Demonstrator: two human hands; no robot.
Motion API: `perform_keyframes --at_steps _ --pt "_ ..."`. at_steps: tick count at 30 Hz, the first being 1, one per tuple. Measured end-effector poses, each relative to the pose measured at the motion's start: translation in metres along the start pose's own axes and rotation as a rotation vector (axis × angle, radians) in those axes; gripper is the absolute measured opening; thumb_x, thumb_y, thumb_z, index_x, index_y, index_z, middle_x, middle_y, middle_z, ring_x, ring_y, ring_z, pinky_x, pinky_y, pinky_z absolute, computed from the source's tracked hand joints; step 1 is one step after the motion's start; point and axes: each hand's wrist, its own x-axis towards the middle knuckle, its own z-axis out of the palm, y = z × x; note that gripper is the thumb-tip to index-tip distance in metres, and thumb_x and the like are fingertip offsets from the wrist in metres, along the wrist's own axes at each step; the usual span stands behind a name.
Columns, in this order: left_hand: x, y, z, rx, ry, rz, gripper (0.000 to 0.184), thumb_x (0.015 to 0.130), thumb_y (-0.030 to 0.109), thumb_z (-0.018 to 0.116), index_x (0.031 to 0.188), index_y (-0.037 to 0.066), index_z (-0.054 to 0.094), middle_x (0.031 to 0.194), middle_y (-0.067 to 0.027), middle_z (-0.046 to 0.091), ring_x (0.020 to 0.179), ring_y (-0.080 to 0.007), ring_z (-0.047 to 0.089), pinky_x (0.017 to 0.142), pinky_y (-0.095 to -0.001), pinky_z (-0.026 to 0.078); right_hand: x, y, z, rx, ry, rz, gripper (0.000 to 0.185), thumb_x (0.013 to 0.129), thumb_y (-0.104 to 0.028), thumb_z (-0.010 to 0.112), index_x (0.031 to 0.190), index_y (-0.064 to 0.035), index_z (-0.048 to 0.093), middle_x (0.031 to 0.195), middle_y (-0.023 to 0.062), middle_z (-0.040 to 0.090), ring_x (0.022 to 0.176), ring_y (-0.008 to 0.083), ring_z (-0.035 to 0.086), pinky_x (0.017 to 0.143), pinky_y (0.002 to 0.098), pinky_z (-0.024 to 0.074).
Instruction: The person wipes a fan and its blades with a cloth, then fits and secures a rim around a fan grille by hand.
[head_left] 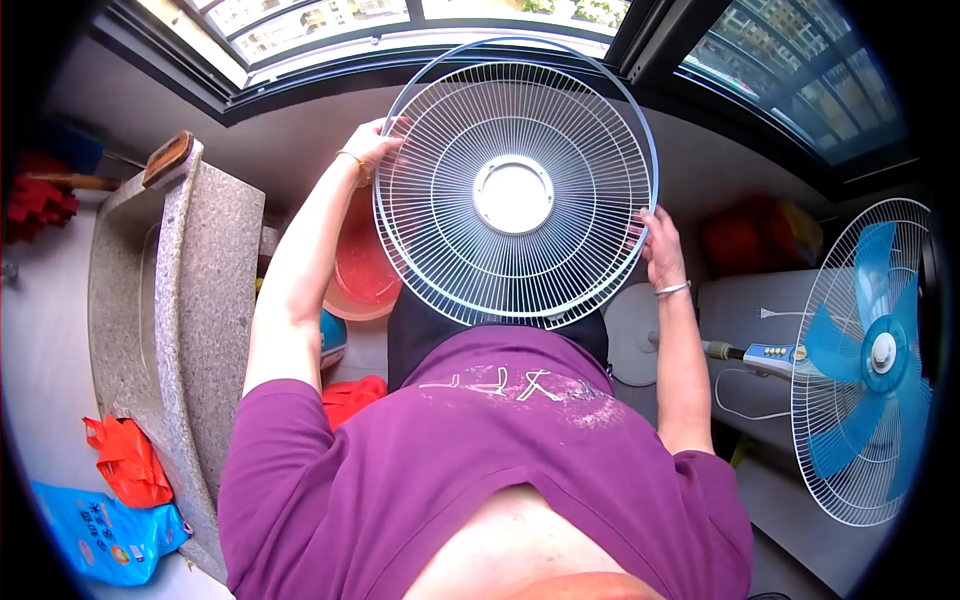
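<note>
A round white wire fan grille [440, 190] with a pale disc [513, 195] at its centre is held up in front of my torso. A thin blue-grey ring [510, 41] lies around it, standing away from the grille's edge at the top and close to it at the sides. My left hand [372, 147] is closed on the upper left edge, where the ring and grille meet. Lower on the right edge, my right hand [662, 246] grips the rim with its fingertips over the wires. How each thumb sits is partly hidden.
To the right lies a fan [882, 350] with blue blades and its rear grille, its control box [775, 357] and round base [632, 335] nearby. A stone sink [205, 290] stands at left, with red [130, 465] and blue bags [105, 535]. A pink basin [365, 265] sits behind my left arm. Windows [320, 25] are ahead.
</note>
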Motion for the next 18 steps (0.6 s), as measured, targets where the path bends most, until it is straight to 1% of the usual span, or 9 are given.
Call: perform_keyframes --at_steps 3,7,8,11,12,14,15,17,18 --pt "-0.007 0.004 0.003 0.001 0.005 -0.002 0.039 0.080 0.000 0.054 0.117 0.010 0.052 0.094 -0.0089 0.059 0.067 -0.0173 0.062 0.056 -0.0278 0.053 0.034 -0.033 0.008 -0.110 -0.032 -0.057 0.042 0.083 -0.028 0.057 0.116 -0.0040 0.048 0.088 0.0014 0.055 0.070 0.0097 0.055 0.054 0.0236 0.0469" --pt "-0.001 0.000 -0.001 -0.015 -0.017 -0.002 0.040 0.078 -0.001 0.055 0.117 0.010 0.052 0.094 -0.0080 0.057 0.068 -0.0186 0.062 0.055 -0.0274 0.052 0.094 -0.048 0.020 -0.463 -0.039 -0.359 0.043 0.084 -0.026 0.054 0.120 -0.0042 0.047 0.083 0.0036 0.059 0.064 0.0108 0.056 0.053 0.0237 0.0456" --pt "0.001 0.000 -0.003 -0.005 -0.040 -0.020 0.050 0.078 0.000 0.056 0.124 0.013 0.044 0.095 -0.0081 0.057 0.068 -0.0187 0.062 0.054 -0.0275 0.052 0.110 -0.047 0.023 -0.569 0.003 -0.500 0.039 0.084 -0.020 0.051 0.120 -0.0068 0.048 0.078 0.0064 0.061 0.062 0.0128 0.057 0.054 0.0264 0.0462" --pt "-0.005 0.005 0.003 0.106 0.017 0.046 0.053 0.083 0.009 0.054 0.131 0.014 0.034 0.103 -0.0112 0.055 0.068 -0.0200 0.062 0.055 -0.0284 0.052 0.131 -0.047 0.033 -0.699 0.013 -0.562 0.034 0.084 -0.015 0.047 0.118 -0.0105 0.051 0.075 0.0095 0.061 0.061 0.0169 0.059 0.057 0.0296 0.0470" --pt "-0.008 0.008 0.004 0.107 0.014 0.043 0.053 0.083 0.009 0.054 0.131 0.014 0.034 0.103 -0.0112 0.055 0.068 -0.0200 0.062 0.055 -0.0284 0.052 0.129 -0.050 0.036 -0.819 0.043 -0.574 0.039 0.084 -0.011 0.044 0.123 -0.0153 0.048 0.075 0.0127 0.062 0.063 0.0222 0.061 0.061 0.0334 0.0482" --pt "-0.011 0.016 0.007 -0.026 0.058 0.014 0.053 0.088 0.023 0.048 0.135 0.016 0.026 0.113 -0.0136 0.051 0.069 -0.0215 0.062 0.054 -0.0286 0.052 0.119 -0.051 0.040 -0.855 0.103 -0.574 0.041 0.085 -0.011 0.045 0.125 -0.0175 0.044 0.076 0.0139 0.062 0.065 0.0240 0.061 0.063 0.0354 0.0482" --pt "-0.010 0.015 0.008 -0.027 0.056 0.014 0.053 0.088 0.023 0.048 0.135 0.016 0.026 0.113 -0.0136 0.051 0.069 -0.0215 0.062 0.054 -0.0286 0.052 0.113 -0.052 0.040 -0.888 0.161 -0.577 0.044 0.085 -0.011 0.045 0.128 -0.0196 0.041 0.077 0.0151 0.062 0.068 0.0259 0.062 0.065 0.0374 0.0482" --pt "-0.008 0.011 0.007 0.028 0.076 0.082 0.046 0.090 0.025 0.042 0.134 0.017 0.030 0.121 -0.0164 0.045 0.072 -0.0253 0.062 0.061 -0.0363 0.053 0.100 -0.058 0.037 -0.990 0.180 -0.562 0.049 0.085 -0.010 0.045 0.131 -0.0233 0.036 0.078 0.0164 0.062 0.071 0.0273 0.062 0.068 0.0393 0.0480" --pt "-0.010 0.011 0.011 0.026 0.092 0.110 0.042 0.090 0.020 0.041 0.131 0.017 0.036 0.116 -0.0127 0.050 0.070 -0.0220 0.062 0.058 -0.0315 0.053 0.097 -0.060 0.036 -1.153 0.218 -0.567 0.050 0.085 -0.010 0.045 0.131 -0.0235 0.036 0.078 0.0168 0.062 0.071 0.0279 0.062 0.068 0.0391 0.0482"
